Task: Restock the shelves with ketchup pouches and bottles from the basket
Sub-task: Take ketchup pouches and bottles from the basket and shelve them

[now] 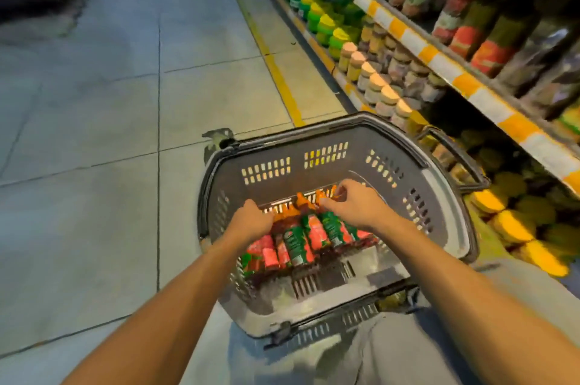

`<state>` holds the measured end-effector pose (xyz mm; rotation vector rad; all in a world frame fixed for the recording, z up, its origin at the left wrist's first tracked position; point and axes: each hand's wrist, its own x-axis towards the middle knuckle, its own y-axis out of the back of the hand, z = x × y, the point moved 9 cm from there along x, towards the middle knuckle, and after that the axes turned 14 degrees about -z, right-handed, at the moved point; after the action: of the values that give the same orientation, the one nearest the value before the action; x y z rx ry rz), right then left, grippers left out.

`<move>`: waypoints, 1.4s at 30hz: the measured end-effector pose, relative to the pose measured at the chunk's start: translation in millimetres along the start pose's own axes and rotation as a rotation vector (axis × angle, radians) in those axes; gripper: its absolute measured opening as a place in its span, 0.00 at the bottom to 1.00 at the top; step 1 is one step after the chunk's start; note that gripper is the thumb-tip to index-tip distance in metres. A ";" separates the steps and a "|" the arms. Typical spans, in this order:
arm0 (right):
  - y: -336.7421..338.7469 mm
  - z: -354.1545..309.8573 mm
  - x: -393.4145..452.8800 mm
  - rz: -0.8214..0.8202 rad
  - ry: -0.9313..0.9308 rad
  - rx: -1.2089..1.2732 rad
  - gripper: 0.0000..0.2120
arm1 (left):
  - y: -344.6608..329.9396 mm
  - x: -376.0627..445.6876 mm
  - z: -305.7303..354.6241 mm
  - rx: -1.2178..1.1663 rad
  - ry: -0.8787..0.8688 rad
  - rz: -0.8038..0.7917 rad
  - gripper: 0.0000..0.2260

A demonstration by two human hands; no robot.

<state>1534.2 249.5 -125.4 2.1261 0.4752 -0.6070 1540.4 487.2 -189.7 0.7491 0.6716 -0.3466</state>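
Note:
A dark grey plastic basket (332, 133) sits on the floor in front of me, beside the shelves. Inside it lie several ketchup bottles (301, 240) with red and green labels and orange caps, side by side, caps pointing away from me. Both my hands are inside the basket, over the cap ends. My left hand (251, 218) curls round the neck of a bottle at the left of the row. My right hand (354, 202) pinches an orange cap at the right. Blur hides the exact finger contact.
Store shelves (433, 61) with orange-and-white edge strips run along the right, packed with jars and bottles. Yellow packs (514, 224) fill the lowest shelf beside the basket. Tiled floor (110, 133) with a yellow line stretches left and ahead. My knee in grey trousers (392, 353) is below the basket.

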 end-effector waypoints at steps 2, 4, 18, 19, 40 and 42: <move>-23.8 9.0 27.5 -0.076 -0.028 0.000 0.24 | -10.7 14.8 -18.2 -0.004 0.080 -0.005 0.28; -45.9 18.5 50.3 -0.138 -0.059 0.030 0.32 | -19.8 28.2 -33.4 -0.022 0.139 -0.002 0.31; -132.9 23.8 130.0 -0.229 -0.045 -0.402 0.40 | -49.7 85.8 -79.7 0.244 0.300 0.115 0.20; -136.3 24.0 134.1 -0.245 -0.043 -0.426 0.40 | -48.0 85.4 -79.4 0.239 0.290 0.141 0.19; -144.9 3.9 146.6 -0.116 0.065 -0.396 0.37 | -53.2 82.3 -101.7 -0.359 0.277 0.112 0.28; -132.6 3.4 145.9 -0.078 0.066 -0.244 0.35 | -53.2 83.5 -101.2 -0.396 0.257 0.117 0.26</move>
<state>1581.1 338.6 -294.9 1.9064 0.6378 -0.4964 1531.1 518.7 -327.4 0.4540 0.9016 -0.0045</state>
